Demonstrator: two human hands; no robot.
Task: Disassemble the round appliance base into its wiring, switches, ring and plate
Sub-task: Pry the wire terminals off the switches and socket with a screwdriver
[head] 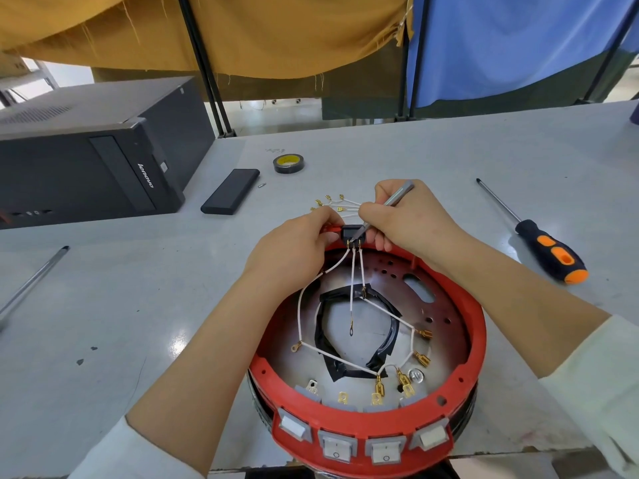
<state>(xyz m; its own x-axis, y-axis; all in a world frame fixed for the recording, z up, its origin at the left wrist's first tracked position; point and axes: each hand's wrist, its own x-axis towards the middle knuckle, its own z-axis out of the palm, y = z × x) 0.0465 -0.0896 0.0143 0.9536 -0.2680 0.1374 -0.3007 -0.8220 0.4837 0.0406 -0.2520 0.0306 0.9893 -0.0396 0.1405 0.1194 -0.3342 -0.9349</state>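
Note:
The round appliance base lies at the table's near edge: a red ring (479, 326) around a perforated metal plate (446, 326). Several grey rocker switches (337, 447) line the ring's near side. White wires (352, 288) with brass terminals run from a black socket (352, 232) at the ring's far side across the plate, over a loop of black tape (323, 326). My left hand (294, 250) grips the ring's far rim beside the socket. My right hand (404, 223) holds slim grey tweezers (397, 197), tips at the socket's terminals. A loose wire bundle (333, 203) lies beyond the hands.
A black computer case (86, 157) stands at the far left. A black flat box (231, 191), a tiny screw (262, 184) and a roll of black tape (287, 163) lie behind the base. An orange-and-black screwdriver (539, 242) lies right, a metal rod (34, 278) left.

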